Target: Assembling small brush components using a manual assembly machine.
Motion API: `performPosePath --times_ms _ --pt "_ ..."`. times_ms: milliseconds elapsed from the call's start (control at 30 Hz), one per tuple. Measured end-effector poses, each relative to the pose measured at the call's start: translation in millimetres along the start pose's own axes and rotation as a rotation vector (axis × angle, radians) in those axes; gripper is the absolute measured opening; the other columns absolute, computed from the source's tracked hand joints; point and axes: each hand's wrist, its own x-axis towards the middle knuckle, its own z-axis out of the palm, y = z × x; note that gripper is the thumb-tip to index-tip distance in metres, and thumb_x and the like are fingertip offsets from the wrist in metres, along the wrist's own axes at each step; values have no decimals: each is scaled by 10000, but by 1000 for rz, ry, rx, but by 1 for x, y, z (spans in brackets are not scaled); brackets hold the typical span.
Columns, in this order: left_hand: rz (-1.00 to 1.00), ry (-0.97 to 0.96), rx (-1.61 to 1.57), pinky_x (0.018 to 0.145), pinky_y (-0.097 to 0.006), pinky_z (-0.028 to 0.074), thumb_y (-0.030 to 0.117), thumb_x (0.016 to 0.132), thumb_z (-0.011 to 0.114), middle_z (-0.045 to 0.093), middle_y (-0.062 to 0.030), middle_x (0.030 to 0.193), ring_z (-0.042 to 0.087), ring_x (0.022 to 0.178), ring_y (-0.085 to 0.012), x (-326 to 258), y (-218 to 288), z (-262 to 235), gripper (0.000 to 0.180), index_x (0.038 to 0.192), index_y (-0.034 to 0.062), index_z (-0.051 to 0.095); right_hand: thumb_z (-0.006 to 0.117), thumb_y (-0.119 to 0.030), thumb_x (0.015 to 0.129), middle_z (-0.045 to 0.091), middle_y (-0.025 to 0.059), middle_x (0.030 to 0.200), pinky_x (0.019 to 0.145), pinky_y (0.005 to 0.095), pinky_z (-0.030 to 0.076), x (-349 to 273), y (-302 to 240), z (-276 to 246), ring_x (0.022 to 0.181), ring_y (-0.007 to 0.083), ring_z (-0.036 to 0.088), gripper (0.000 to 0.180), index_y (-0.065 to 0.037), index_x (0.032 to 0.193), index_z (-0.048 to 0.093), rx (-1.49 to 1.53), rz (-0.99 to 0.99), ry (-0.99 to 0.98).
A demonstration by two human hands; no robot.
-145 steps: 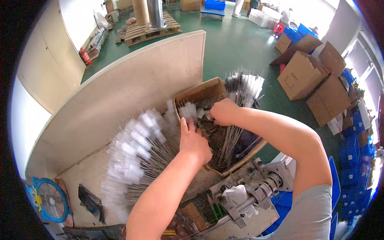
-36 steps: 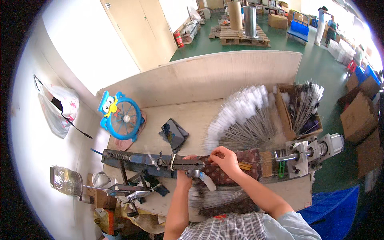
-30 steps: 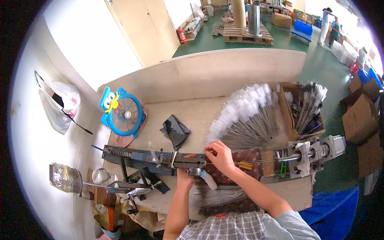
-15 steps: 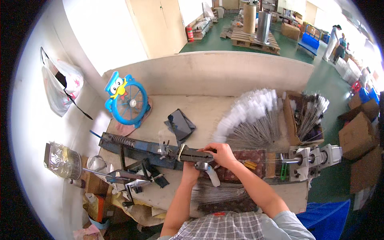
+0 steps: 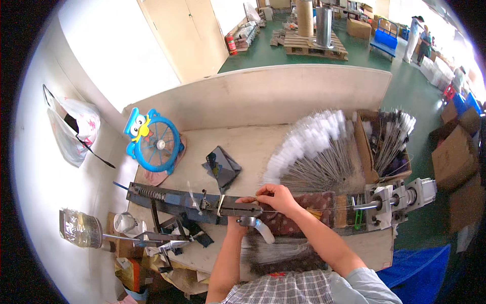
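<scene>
A long dark metal bar fixture (image 5: 238,208) with a spring at its far left end lies across the bench. My left hand (image 5: 237,226) comes from below and wraps round the bar, with a bit of its fingers showing above the far edge. My right hand (image 5: 277,196) is closed in a pinch just above the bar's right end; what sits between its fingertips is too small to make out. A thin wire (image 5: 329,209) runs from the bar's right end to a metal spindle (image 5: 372,205). Under the bar hangs a lever with a pale wrapped handle (image 5: 265,231).
White-tipped wire brushes (image 5: 309,152) are fanned out beyond my right hand, beside a cardboard box (image 5: 369,152) of more. Thin wires (image 5: 276,251) lie near my body. A blue cartoon-duck fan (image 5: 159,144) and a dark folded piece (image 5: 223,167) stand farther left.
The view has shifted slightly. My right fingers have drawn together into a tighter pinch over the bar's end. My left hand stays at the bar.
</scene>
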Motion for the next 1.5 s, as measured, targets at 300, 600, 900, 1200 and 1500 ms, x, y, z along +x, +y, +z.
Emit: performPosePath --times_ms 300,600,900,1200,1500 --pt "30 103 151 616 -236 467 76 814 644 608 -46 768 559 680 -103 1 15 16 147 916 -16 593 565 -8 784 562 22 776 678 245 412 -2 -1 -21 696 113 509 78 -40 854 556 919 -38 -222" --pt "114 116 216 617 -243 475 98 811 658 625 -53 799 567 686 -105 -1 8 12 153 907 -13 612 553 -159 799 609 161 660 586 433 474 -6 7 -19 619 347 604 174 -93 956 585 -380 -354 -65" --pt "100 25 349 633 -237 477 119 805 683 628 -46 800 566 696 -96 -1 6 13 188 916 -16 616 613 -180 781 645 110 721 634 397 477 0 6 -31 706 309 622 137 -89 885 607 -408 -265 -253" --pt "75 -82 318 654 -246 483 116 811 678 631 -53 821 578 719 -108 1 4 5 186 939 -6 620 665 -233 743 655 108 762 667 354 477 1 -2 -41 730 295 617 185 -76 841 669 -266 -244 -312" --pt "224 -96 423 773 -271 476 89 862 577 600 -71 970 568 864 -132 -11 19 5 240 1092 22 559 651 -431 723 659 111 837 711 390 485 -1 14 -35 799 320 614 321 -188 926 701 -392 -295 22"
